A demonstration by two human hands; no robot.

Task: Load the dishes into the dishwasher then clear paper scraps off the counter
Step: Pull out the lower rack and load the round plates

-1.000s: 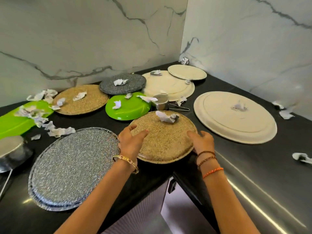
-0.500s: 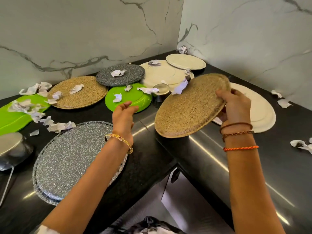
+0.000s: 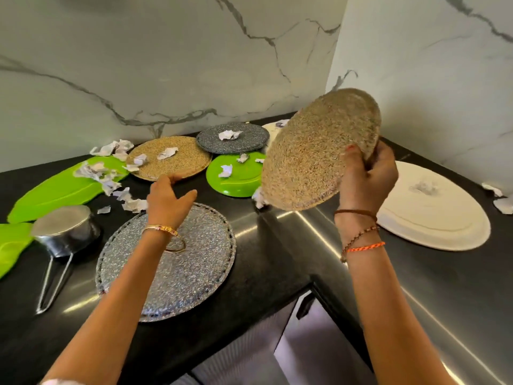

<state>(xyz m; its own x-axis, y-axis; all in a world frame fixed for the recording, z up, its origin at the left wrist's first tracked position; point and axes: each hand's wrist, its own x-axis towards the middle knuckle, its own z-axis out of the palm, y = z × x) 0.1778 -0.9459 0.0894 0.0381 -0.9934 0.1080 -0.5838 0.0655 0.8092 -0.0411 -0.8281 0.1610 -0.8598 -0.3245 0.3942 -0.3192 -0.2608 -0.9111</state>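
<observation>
My right hand (image 3: 367,176) grips the rim of a tan speckled plate (image 3: 313,154) and holds it tilted up above the black counter (image 3: 277,262). A paper scrap (image 3: 259,198) shows just under the plate's lower edge. My left hand (image 3: 169,200) hovers open above the large grey speckled plate (image 3: 194,270), fingers stretched toward a second tan plate (image 3: 173,162) that carries paper scraps (image 3: 166,153). Further back lie a small dark grey plate (image 3: 236,138) and a green plate (image 3: 240,176), both with scraps on them.
A big white oval platter (image 3: 433,218) with a scrap lies at the right. A steel saucepan (image 3: 65,232) stands upside down at the left beside green leaf-shaped trays (image 3: 63,187). More scraps litter the counter near the marble wall. The counter corner opens below onto a cabinet front.
My right hand has lifted the tan plate off the counter and tipped it steeply; the scrap on it slid off. My left hand let go of it and moved left over the grey plate.
</observation>
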